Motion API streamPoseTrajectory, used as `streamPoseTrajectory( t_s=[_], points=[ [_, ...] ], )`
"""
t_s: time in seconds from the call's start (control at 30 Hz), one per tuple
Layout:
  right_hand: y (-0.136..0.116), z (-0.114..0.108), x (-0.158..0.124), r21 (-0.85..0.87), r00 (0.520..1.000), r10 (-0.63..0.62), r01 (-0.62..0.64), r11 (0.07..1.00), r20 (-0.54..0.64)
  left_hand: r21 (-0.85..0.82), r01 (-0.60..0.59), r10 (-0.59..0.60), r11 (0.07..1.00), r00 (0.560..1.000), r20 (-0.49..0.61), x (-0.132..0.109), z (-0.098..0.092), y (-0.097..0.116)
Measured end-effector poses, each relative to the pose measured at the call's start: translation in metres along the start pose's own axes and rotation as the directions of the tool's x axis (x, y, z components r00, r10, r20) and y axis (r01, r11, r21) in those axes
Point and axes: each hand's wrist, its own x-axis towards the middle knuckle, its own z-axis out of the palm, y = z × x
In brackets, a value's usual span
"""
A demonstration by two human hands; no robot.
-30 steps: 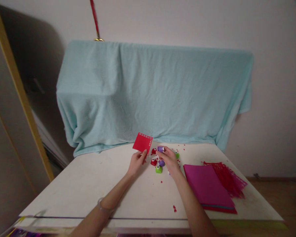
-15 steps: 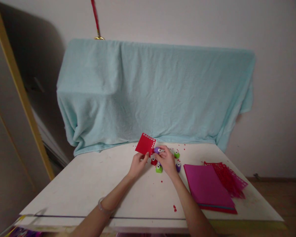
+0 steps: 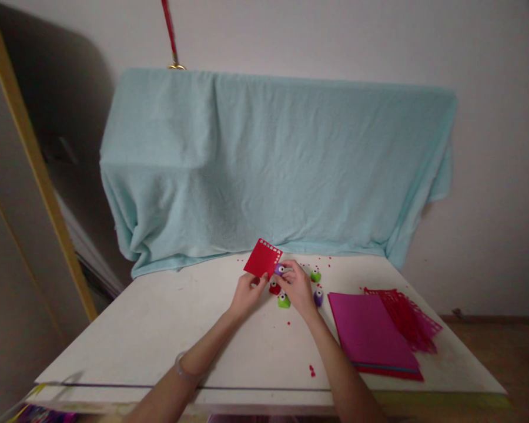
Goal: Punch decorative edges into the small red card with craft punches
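My left hand [image 3: 247, 291] pinches the lower corner of a small red paper square [image 3: 261, 258] with a row of punched holes along its top and right edges. My right hand [image 3: 298, 286] grips a small purple punch [image 3: 280, 270] and holds it against the paper's right edge. Both hands hover just above the white table [image 3: 158, 335]. Right under and beside them lie other small punches: a red punch [image 3: 274, 288], a green punch [image 3: 284, 301], a second purple punch [image 3: 318, 297] and a second green punch [image 3: 315, 275].
A stack of magenta paper sheets [image 3: 370, 335] lies to the right, with punched red sheets [image 3: 405, 317] fanned beside it. Red paper bits [image 3: 311, 370] dot the table. A light blue cloth [image 3: 273, 164] drapes something behind. A wooden frame [image 3: 35, 164] stands at the left.
The left hand has brought the red paper rightward to the purple punch, and the right hand has lifted that punch slightly to the paper's edge. The paper now touches the punch.
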Motion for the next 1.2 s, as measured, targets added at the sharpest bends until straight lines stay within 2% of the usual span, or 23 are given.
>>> streamPoseTrajectory(
  t_s=[0.17, 0.37, 0.63, 0.87, 1.0, 1.2],
  points=[
    [0.0, 0.001, 0.0, 0.035, 1.0, 0.019, -0.019, 0.999, -0.022, -0.03, 0.024, -0.025, 0.999, 0.998, -0.052, 0.0, -0.002, 0.005],
    [0.001, 0.001, 0.0, 0.016, 1.0, 0.018, -0.018, 1.0, -0.016, -0.011, 0.003, -0.004, 1.0, 0.999, -0.049, 0.001, -0.002, 0.007],
    [0.003, 0.0, 0.0, 0.008, 1.0, 0.011, -0.011, 1.0, -0.006, -0.031, -0.03, 0.031, 0.999, 0.999, 0.024, -0.001, 0.002, 0.004],
    [0.006, 0.0, 0.001, -0.049, 0.998, -0.033, 0.035, 0.998, 0.048, -0.101, -0.004, 0.012, 0.995, 0.996, 0.086, -0.003, 0.0, 0.01],
    [0.01, 0.0, 0.001, -0.096, 0.994, -0.045, 0.054, 0.994, 0.101, -0.032, 0.007, -0.003, 0.999, 0.989, 0.145, -0.003, -0.001, 0.007],
    [0.011, -0.001, 0.0, -0.148, 0.99, -0.033, 0.053, 0.988, 0.138, 0.005, -0.019, 0.018, 1.0, 0.992, 0.127, -0.003, -0.002, 0.006]
  ],
)
